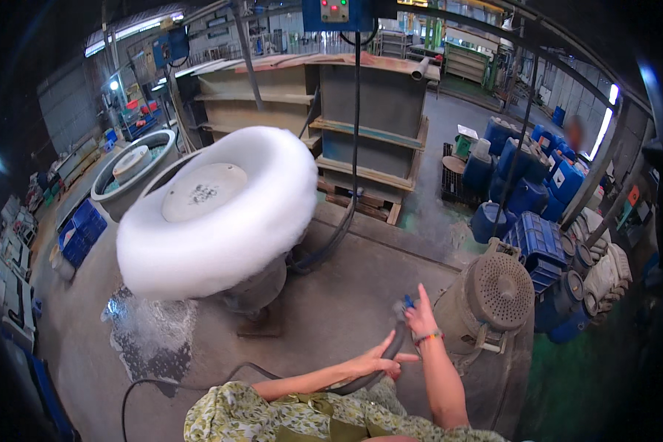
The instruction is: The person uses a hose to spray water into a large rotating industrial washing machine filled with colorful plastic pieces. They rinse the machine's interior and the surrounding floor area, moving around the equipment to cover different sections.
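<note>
My left hand is wrapped round a thick dark hose, its thumb raised and index finger stretched to the right. Just ahead of it, my right hand grips the hose's valve end, which has a small blue lever; one finger points upward. To the left stands a tilted round tub machine, mostly hidden under a thick ring of white foam. A pale round disc with dark marks shows in the foam's middle.
A wet, foamy puddle lies on the floor below the tub. At the right stands a cylindrical machine with a perforated lid. Blue drums and crates crowd behind it. A black cable hangs before a large wooden-braced tank.
</note>
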{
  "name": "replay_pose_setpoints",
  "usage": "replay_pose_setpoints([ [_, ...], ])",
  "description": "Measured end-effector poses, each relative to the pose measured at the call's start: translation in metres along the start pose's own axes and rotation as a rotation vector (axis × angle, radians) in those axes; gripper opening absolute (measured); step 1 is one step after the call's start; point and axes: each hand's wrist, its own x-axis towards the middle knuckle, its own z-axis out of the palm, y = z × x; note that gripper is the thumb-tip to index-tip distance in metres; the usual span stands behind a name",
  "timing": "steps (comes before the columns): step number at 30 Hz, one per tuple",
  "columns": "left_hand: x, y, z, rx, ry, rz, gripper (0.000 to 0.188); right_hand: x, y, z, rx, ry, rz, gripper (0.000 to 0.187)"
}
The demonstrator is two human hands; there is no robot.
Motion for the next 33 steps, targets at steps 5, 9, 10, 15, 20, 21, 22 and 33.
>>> replay_pose_setpoints([
  [5, 0.105, 0.011, -0.030, 0.182, 0.259, 0.223, 0.095, 0.092, -0.104, 0.064, -0.054, -0.075, -0.083, 0.039],
  [9, 0.182, 0.011, -0.063, 0.189, 0.417, 0.296, 0.092, 0.195, -0.146, 0.083, -0.141, -0.267, 0.063, 0.039],
  [10, 0.190, 0.017, -0.068, 0.254, 0.444, 0.294, 0.090, 0.212, -0.152, 0.094, -0.109, -0.240, 0.122, 0.040],
  [15, 0.243, 0.073, -0.106, 0.410, 0.573, 0.198, 0.088, 0.324, -0.166, 0.127, -0.100, -0.151, 0.390, 0.054],
  [20, 0.308, 0.095, -0.216, 0.636, 0.675, 0.257, 0.095, 0.424, -0.211, 0.207, -0.134, -0.445, 0.365, 0.057],
  [21, 0.318, 0.112, -0.234, 0.640, 0.698, 0.186, 0.096, 0.456, -0.220, 0.225, -0.081, -0.509, 0.355, 0.053],
  [22, 0.332, 0.110, -0.258, 0.784, 0.783, 0.195, 0.100, 0.459, -0.242, 0.254, -0.119, -0.572, 0.310, 0.050],
  [33, 0.396, 0.195, -0.390, 1.020, 1.040, -0.058, 0.094, 0.556, -0.323, 0.356, -0.359, -0.723, 0.619, 0.027],
])
